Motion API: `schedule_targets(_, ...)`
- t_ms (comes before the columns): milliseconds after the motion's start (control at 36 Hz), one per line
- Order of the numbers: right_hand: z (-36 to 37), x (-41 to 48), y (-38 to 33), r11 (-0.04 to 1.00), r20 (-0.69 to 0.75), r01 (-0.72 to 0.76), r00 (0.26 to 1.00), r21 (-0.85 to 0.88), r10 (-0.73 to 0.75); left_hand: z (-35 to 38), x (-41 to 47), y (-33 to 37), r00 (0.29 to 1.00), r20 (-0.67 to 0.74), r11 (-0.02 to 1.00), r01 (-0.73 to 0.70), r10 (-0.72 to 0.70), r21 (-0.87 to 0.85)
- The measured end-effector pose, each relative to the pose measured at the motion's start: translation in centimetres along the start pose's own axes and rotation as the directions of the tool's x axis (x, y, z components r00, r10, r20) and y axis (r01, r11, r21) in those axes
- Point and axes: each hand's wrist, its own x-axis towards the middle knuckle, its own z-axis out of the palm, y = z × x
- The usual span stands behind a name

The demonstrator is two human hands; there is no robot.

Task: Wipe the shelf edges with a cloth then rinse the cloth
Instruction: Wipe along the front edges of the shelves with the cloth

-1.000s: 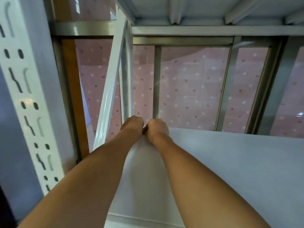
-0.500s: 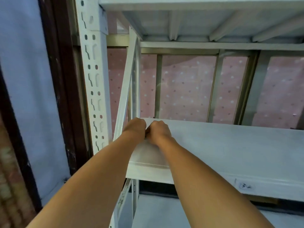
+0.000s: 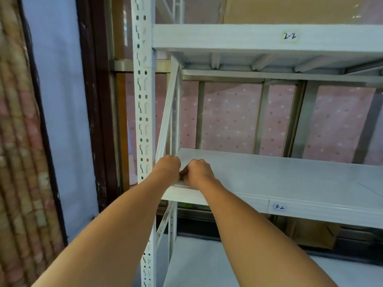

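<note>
Here, near the middle of the frame, both bare hands are curled into fists side by side at the left front corner of the pale grey metal shelf board (image 3: pixel 279 179). The left hand (image 3: pixel 167 168) sits against the white perforated steel upright (image 3: pixel 144 112); the right hand (image 3: pixel 199 172) touches it, knuckles almost meeting. Between them only a thin dark sliver shows, which is probably the cleaning cloth (image 3: pixel 183 175); its colour and shape are too hidden to tell. Both hands are closed tight, most likely gripping that cloth together, though the palms cannot be seen.

Holding it two-handed at the corner looks like a way to press the fabric firmly into the joint where the board's lip meets the post, a spot where dust would collect. The wiping seems to be in progress, and rinsing is not yet done; no sink or water shows.

To the right the shelf's front edge runs free across the frame, past the small handwritten label reading 3-2 (image 3: pixel 279 207), so a long sweep that way has open room. To the left the upright and the white diagonal brace (image 3: pixel 168 112) hem the hands in. Above, the upper shelf beam with its 2-2 label (image 3: pixel 289 36) stands well clear. The board itself carries nothing visible, so nothing is likely to be knocked off.
</note>
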Motion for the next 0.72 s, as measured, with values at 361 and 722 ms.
schedule_targets(361, -3.4, -5.6, 0.2, 0.994, 0.076, 0.102, 0.992, -0.045, -0.099, -2.4, -5.9, 2.0, 0.996, 0.061, 0.998, 0.057, -0.059, 0.039)
schedule_targets(722, -15.0, -15.9, 12.3, 0.946, 0.053, 0.03, 0.997, 0.324, -0.049, -8.1, -11.5, 14.6, 0.992, 0.063, 0.841, 0.124, -0.107, -0.527)
